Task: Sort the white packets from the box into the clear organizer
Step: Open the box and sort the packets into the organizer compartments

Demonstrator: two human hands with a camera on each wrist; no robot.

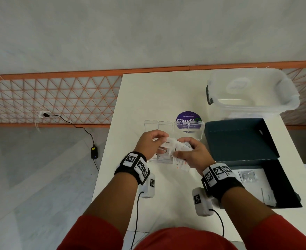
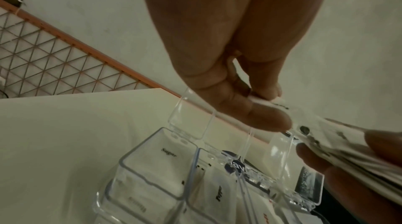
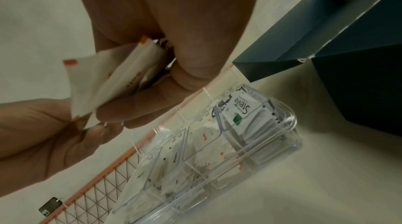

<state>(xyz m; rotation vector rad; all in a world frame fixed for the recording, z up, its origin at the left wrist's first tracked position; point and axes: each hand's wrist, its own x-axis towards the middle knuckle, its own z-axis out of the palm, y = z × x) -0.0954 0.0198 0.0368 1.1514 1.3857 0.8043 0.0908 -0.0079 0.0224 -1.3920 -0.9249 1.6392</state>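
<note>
Together, both hands work above the clear organizer point(image 1: 173, 129): the right hand point(image 1: 193, 156) grips a fanned bundle of white packets point(image 1: 180, 150), and the left hand point(image 1: 152, 143) pinches its far-left end. Packets fill the organizer's compartments, lids raised. Right of it on the worktop point(image 1: 148, 98), the dark box point(image 1: 247, 159) lies open.

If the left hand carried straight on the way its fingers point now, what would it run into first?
Its fingers point rightward, so the left hand would most likely meet the right hand first, which grips the same fanned bunch of white paper packets directly opposite it, above the clear plastic compartment organizer. Depth is unclear.
</note>
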